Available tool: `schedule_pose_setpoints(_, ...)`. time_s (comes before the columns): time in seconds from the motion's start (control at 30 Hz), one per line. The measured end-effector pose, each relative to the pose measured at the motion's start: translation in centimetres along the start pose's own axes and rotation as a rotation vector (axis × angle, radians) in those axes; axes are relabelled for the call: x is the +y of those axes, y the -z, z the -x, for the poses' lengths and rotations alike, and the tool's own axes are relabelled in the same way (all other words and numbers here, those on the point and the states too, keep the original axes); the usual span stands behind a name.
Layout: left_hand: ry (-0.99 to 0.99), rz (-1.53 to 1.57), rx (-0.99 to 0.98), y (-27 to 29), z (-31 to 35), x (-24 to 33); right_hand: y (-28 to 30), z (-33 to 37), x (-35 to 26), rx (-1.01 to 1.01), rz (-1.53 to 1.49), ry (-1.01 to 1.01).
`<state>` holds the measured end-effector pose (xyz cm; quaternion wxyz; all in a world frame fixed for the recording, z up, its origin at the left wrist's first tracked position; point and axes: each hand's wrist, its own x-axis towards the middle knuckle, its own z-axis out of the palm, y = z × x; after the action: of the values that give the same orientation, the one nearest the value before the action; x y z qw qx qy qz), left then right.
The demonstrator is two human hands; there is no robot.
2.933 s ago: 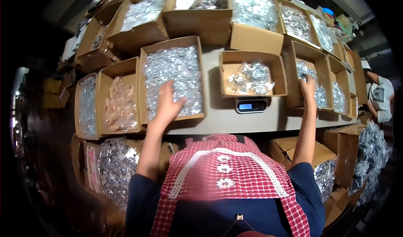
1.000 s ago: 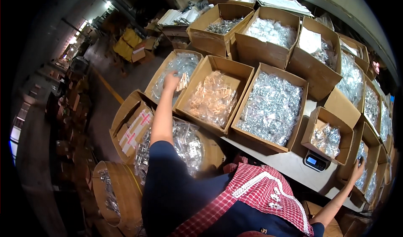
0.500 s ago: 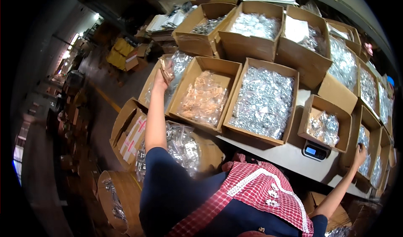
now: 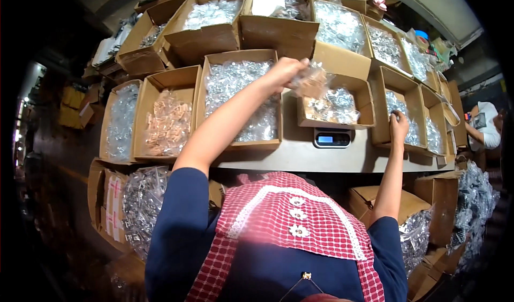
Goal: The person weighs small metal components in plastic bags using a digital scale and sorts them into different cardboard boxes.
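My left hand is closed on clear plastic bags of tan pieces, held over the left side of a small cardboard box. Inside that box lie more clear bags with silvery and tan contents. The box rests on a digital scale with a lit display. At the near end of a narrow carton on the right is my right hand, its fingers drawn together beside silvery packets. What those fingers hold, if anything, is too small to tell.
Open cartons stand left of the scale, including one of tan pieces and one of silvery packets. More cartons form a row behind. Bagged metal parts sit below the table edge. Another person is at far right.
The view has swung to the right. My left hand has moved from above the leftmost carton to the small box on the scale, carrying the bags. My right hand stays at the narrow carton.
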<state>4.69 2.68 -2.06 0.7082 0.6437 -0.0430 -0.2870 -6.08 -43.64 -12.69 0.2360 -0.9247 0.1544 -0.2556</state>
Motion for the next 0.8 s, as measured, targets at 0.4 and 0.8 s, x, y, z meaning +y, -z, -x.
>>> schedule_pose_setpoints(0.4,-0.357,-0.035,0.573,14.2,21.9,-1.4,-1.4,-1.2,6.4,-0.122,-0.01,0.019)
schedule_pose_setpoints(0.8,-0.357,0.051,1.842,20.7,60.8,-14.4,-4.5,1.0,-1.4,0.045,0.046,0.4)
